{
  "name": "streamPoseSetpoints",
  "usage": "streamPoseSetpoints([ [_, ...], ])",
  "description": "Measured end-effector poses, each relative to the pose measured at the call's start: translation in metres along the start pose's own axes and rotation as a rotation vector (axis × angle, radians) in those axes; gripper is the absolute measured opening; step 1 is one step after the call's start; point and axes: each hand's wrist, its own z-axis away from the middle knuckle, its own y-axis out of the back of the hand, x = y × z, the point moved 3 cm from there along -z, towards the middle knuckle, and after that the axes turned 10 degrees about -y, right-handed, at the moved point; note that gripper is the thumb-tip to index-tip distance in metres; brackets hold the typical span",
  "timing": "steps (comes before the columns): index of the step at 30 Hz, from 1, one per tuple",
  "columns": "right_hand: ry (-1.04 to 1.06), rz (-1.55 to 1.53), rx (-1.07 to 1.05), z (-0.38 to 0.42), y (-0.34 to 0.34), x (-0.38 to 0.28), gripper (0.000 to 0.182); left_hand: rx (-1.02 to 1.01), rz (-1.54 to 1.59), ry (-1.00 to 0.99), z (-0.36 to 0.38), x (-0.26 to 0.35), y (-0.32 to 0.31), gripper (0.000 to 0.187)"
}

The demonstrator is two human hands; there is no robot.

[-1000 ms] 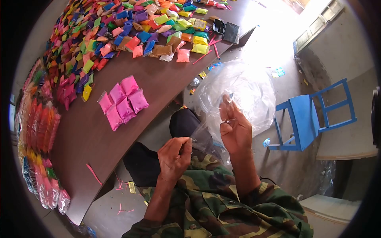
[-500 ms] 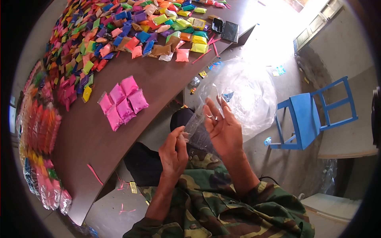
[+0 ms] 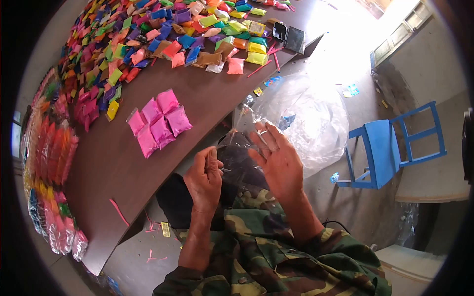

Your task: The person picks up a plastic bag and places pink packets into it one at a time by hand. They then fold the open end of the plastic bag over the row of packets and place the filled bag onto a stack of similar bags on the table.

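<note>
Left hand (image 3: 205,177) grip pinches the edge of a clear plastic bag (image 3: 242,148), just off the table (image 3: 197,98) edge. Right hand (image 3: 276,160) fingers spread flat against the bag, probably inside it. Pink packets (image 3: 158,123) on the table nearby.

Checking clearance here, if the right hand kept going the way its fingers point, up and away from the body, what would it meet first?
The right hand already touches the small clear plastic bag. Beyond it, the big clear plastic bag on the floor likely comes first, though depth is unclear.
</note>
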Motion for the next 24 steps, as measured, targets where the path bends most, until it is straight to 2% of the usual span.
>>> streamPoseSetpoints([
  [6,0.131,0.825,-0.105,0.008,-0.006,0.005,0.06,-0.009,0.055,0.03,-0.005,0.003,0.007,0.026],
  [8,0.032,1.081,-0.058,0.012,-0.016,0.005,0.06,0.005,0.081,0.022,-0.005,0.003,0.005,0.027],
  [11,0.319,1.42,-0.152,0.007,-0.011,0.02,0.061,-0.049,0.036,0.019,-0.002,0.0,0.006,0.027],
  [13,0.49,1.501,-0.246,0.007,-0.017,0.026,0.06,-0.072,0.08,0.002,-0.001,0.0,0.008,0.027],
  [14,0.483,1.593,-0.283,0.006,-0.009,0.035,0.058,-0.084,0.102,-0.007,-0.001,0.0,0.009,0.027],
  [15,0.368,1.705,-0.287,0.007,-0.002,0.039,0.053,-0.072,0.101,0.0,-0.001,0.0,0.012,0.027],
  [17,0.269,1.869,-0.262,0.008,0.017,0.042,0.045,-0.04,0.099,0.013,-0.004,0.0,0.022,0.026],
  [20,0.132,1.654,-0.233,0.027,0.028,0.027,0.039,-0.068,0.071,0.021,-0.008,0.001,0.037,0.025],
  [23,0.341,1.494,-0.072,0.04,0.022,0.001,0.037,-0.09,0.144,0.115,-0.008,0.0,0.043,0.025],
  [24,0.417,1.492,0.019,0.042,0.019,-0.007,0.05,-0.097,0.154,0.133,-0.008,0.001,0.044,0.025],
])
